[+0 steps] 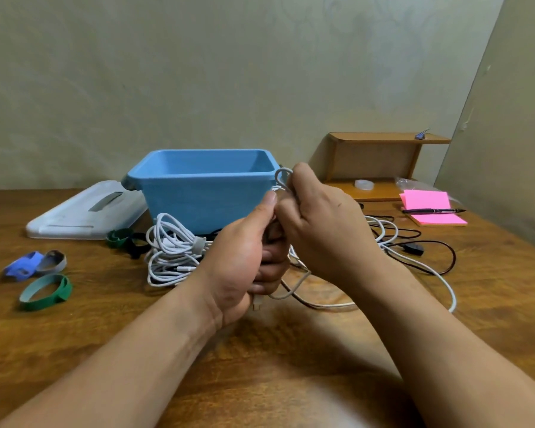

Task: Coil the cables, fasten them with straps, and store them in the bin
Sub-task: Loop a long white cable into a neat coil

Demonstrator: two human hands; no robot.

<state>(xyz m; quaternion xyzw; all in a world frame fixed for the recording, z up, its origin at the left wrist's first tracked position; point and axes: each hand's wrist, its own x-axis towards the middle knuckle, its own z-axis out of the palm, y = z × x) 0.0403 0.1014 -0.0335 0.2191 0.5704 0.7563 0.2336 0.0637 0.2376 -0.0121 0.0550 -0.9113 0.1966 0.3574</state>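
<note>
In front of the blue bin [204, 196], near the middle of the table [105, 322], the left hand [240, 267] grips a half-wound white cable [337, 305], fingers curled round its loops. The right hand [320, 225] pinches a fresh loop above. Best practice here is probably even loops, feeding in the slack trailing right without tangles.

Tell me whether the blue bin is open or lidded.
Open: the blue bin has no lid on; the white lid lies beside it.

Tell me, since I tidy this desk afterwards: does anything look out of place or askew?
Nothing spilled or broken. The white lid lies off the blue bin, to its left; a white cable and black cable sprawl uncoiled, crossing, at right.
</note>
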